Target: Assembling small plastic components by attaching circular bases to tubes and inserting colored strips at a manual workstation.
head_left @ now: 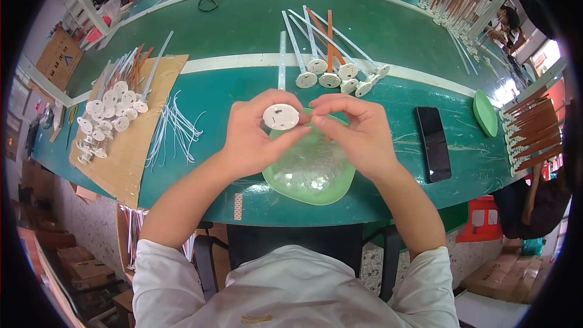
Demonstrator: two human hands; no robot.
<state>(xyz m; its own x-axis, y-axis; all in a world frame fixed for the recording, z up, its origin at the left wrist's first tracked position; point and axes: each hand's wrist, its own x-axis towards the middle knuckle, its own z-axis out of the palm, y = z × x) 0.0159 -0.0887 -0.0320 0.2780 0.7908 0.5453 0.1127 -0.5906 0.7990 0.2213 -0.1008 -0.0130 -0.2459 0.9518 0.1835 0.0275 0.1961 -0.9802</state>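
Observation:
My left hand (pixel 252 130) grips a round white disc (pixel 280 117) with slots in its face. A long pale strip (pixel 282 61) rises behind it and seems joined to it. My right hand (pixel 358 130) is beside the disc, thumb and forefinger pinched close to its right edge. Whatever lies between those fingertips is too small to make out. Under both hands sits a light green tray (pixel 310 185), its contents hard to tell apart from glare. Beyond my hands lies a group of white discs (pixel 330 80) on white and orange strips.
To the left, a cardboard sheet (pixel 130 176) carries more disc-ended strips (pixel 112 109), beside loose white wires (pixel 173 130). On the right are a black phone (pixel 433 144), another green tray (pixel 484 112) and a row of brown strips (pixel 534 130). A person (pixel 507 24) is at the far right.

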